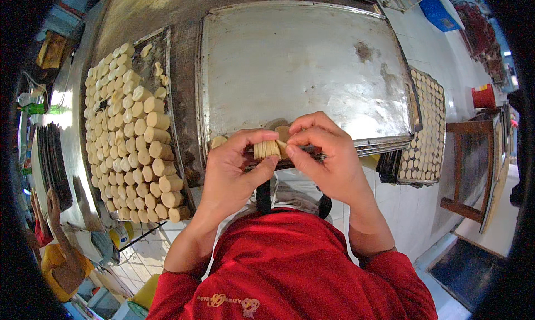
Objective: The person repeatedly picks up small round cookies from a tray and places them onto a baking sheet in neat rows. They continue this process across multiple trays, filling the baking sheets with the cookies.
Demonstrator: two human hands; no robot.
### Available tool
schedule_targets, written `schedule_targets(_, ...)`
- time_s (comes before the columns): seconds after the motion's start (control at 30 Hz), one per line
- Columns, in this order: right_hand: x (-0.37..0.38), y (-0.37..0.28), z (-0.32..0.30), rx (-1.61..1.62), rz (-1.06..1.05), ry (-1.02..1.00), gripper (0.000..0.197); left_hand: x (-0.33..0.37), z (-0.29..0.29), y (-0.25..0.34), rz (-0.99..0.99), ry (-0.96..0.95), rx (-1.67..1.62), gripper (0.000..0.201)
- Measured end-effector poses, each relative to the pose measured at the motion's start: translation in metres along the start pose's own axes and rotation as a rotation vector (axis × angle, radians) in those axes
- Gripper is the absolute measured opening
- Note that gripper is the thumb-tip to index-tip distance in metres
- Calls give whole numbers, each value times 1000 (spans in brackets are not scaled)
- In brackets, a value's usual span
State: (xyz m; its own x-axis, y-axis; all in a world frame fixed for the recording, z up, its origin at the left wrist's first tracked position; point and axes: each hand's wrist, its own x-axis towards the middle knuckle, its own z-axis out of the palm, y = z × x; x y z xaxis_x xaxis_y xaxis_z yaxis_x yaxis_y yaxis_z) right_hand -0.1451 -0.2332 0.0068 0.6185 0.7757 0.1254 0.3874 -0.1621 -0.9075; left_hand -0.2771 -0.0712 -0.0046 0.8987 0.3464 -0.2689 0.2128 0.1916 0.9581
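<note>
My left hand [237, 167] is closed around a short stack of thin, round, pale dough discs [266, 149], thumb on the near side and fingers on the far side. My right hand [326, 153] pinches one dough disc [282, 148] at the right end of the stack, tilted away from the others. Both hands are above the near edge of a large, flat metal baking tray [301, 69]. Beside my left fingers, a pale disc [218, 142] lies at the tray's near left corner. Another round piece is partly hidden behind my fingers.
At left, a dark tray [161, 52] carries many upright dough cylinders [134, 130] and a few scraps. Lower right of the baking tray sits a tray of dough discs [423, 125]. Farther right are a red bucket [484, 96] and a wooden frame [461, 172]. Another person's arm [67, 247] shows at far left.
</note>
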Motion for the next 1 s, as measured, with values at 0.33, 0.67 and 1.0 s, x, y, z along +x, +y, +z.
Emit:
schedule_targets(0.33, -8, 4, -13, 18, 27, 52, 18, 11, 17, -3, 92, -33, -14, 37)
schedule_targets(0.67, -15, 12, -35, 906, 243, 300, 8, 15, 26, 5, 125, -3, -22, 37)
schedule_targets(1.0, -17, 27, -35, -164, 105, 156, 10, 26, 41, -1, 31, -49, -30, 35)
